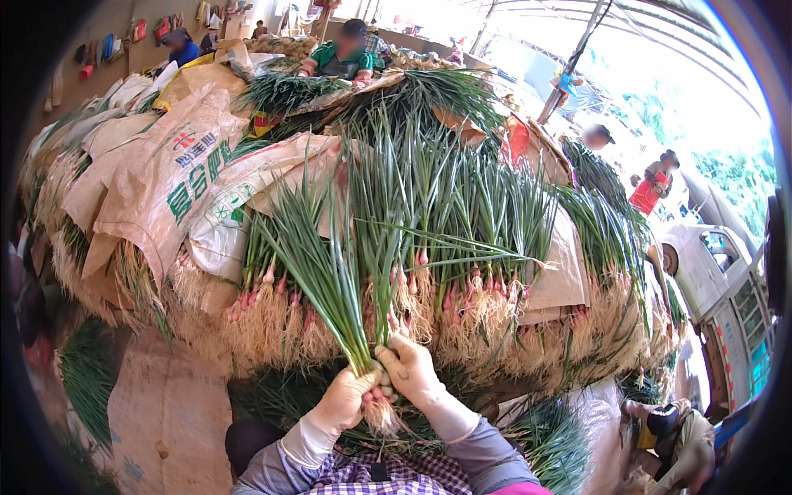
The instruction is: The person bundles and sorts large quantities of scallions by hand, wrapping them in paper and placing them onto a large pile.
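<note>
Both my hands wear pale gloves and meet low in the middle of the view. My left hand (346,399) is closed round the base of a bunch of spring onions (337,301), just above the roots. My right hand (410,369) presses in from the other side, fingers curled on the same bunch. Long green leaves fan upward and to the left. Pinkish bulbs and stringy roots (380,417) hang below my fingers; part of the bulbs is hidden by the gloves. Just beyond stands a row of spring onions (462,190), roots toward me.
A big heap of spring onions fills the middle, partly covered by woven sacks (165,177). Beneath my arms lie more green leaves (544,441). A person (342,62) works behind the heap, and another (681,441) is at the lower right. A white truck (709,264) stands on the right.
</note>
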Action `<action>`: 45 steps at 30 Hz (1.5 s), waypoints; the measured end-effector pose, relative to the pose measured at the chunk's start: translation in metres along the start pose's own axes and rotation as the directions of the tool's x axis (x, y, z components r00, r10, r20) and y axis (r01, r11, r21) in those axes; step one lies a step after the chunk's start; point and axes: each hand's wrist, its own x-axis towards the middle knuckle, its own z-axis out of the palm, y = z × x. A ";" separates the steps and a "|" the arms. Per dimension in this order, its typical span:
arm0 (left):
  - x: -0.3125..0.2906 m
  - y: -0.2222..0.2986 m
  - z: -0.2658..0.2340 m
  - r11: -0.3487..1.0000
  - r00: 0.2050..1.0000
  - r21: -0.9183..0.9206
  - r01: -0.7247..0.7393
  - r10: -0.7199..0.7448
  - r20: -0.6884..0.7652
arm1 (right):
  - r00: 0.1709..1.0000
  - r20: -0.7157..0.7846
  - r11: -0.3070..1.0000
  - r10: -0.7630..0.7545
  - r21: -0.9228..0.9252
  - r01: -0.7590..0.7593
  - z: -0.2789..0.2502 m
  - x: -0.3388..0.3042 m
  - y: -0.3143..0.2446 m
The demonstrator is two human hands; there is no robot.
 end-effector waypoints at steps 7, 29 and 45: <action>-0.017 0.030 0.003 0.908 0.940 -0.407 -0.105 0.223 0.256 | 0.981 0.059 0.783 -0.184 -0.594 0.183 -0.075 0.047 0.010; -0.008 0.013 -0.021 0.973 0.997 -0.226 0.041 -0.025 0.073 | 0.992 -0.076 0.930 0.105 0.361 -0.071 -0.117 0.050 -0.036; 0.000 -0.010 -0.006 0.907 0.995 0.418 0.054 -0.086 0.057 | 0.998 -0.042 0.823 -0.037 0.566 0.055 -0.006 -0.010 0.033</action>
